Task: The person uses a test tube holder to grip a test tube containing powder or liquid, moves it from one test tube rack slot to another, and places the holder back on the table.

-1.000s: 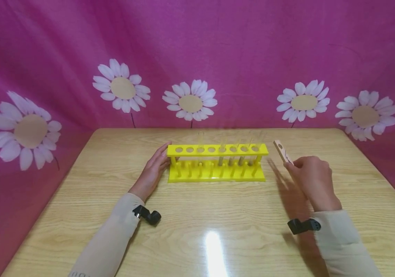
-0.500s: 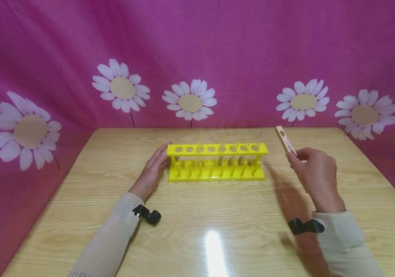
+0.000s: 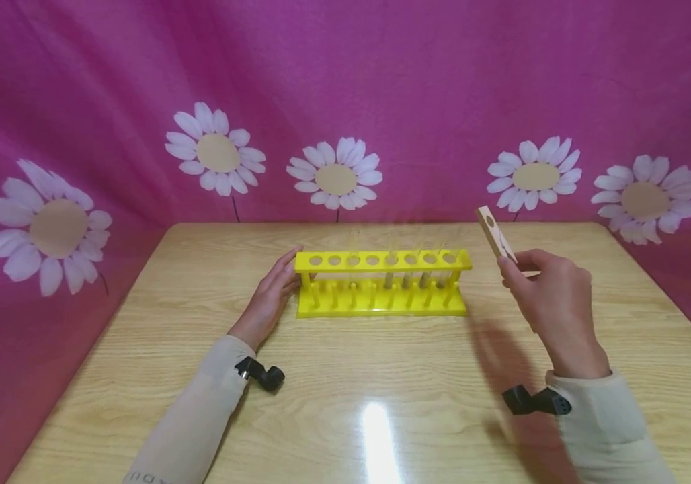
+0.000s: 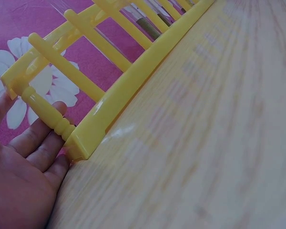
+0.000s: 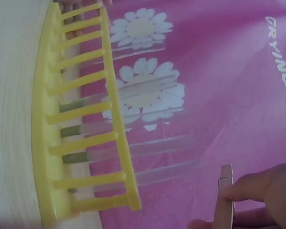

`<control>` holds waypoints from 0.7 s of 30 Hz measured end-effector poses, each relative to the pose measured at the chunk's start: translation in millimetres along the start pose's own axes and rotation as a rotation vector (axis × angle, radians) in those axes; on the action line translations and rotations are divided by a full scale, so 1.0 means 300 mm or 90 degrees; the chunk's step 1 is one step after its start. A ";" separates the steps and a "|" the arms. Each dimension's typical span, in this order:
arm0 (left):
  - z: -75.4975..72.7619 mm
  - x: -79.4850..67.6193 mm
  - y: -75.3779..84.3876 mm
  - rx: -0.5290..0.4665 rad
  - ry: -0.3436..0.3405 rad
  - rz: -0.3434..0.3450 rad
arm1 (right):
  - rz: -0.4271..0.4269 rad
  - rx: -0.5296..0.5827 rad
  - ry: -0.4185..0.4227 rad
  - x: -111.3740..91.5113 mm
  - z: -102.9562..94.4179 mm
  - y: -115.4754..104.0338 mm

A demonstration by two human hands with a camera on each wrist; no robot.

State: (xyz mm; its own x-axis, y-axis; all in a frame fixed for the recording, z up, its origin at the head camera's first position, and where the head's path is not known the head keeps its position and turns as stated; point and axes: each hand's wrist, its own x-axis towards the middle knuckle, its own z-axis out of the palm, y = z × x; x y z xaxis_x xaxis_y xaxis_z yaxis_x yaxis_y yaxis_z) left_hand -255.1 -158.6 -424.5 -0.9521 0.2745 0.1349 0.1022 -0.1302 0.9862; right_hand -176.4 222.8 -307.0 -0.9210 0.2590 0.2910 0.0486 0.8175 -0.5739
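Observation:
A yellow test tube rack (image 3: pixel 382 312) stands upright on the table. Several clear test tubes (image 5: pixel 167 144) are in it, mostly in its right half, some with dark matter at the bottom. My left hand (image 3: pixel 265 301) rests against the rack's left end; in the left wrist view its extended fingers (image 4: pixel 43 151) touch the end post (image 4: pixel 45 110). Right of the rack, raised above the table, my right hand (image 3: pixel 554 302) pinches a wooden test tube holder (image 3: pixel 494 232) between thumb and fingers. The holder's holed end points up and left, with nothing in it.
The wood-grain table (image 3: pixel 321 417) carries a bright light reflection near its front. Behind and beside it hangs a magenta cloth (image 3: pixel 430 81) with white daisies. Black wrist camera mounts (image 3: pixel 536 401) stick out from both sleeves.
My right hand has risen with the wooden test tube holder, lifting it higher and away from the table. The left hand stays at the rack's end, and the rack has kept its place.

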 end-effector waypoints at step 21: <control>-0.001 -0.002 0.001 -0.001 0.006 -0.001 | -0.087 0.054 0.005 -0.010 0.054 -0.111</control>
State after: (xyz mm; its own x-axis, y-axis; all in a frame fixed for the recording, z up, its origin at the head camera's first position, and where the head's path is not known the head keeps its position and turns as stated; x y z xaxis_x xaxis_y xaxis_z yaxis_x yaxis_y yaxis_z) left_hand -254.5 -159.2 -424.4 -0.9546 0.2664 0.1333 0.1010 -0.1313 0.9862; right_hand -181.5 186.3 -301.2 -0.9138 0.1525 0.3765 -0.1100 0.7993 -0.5908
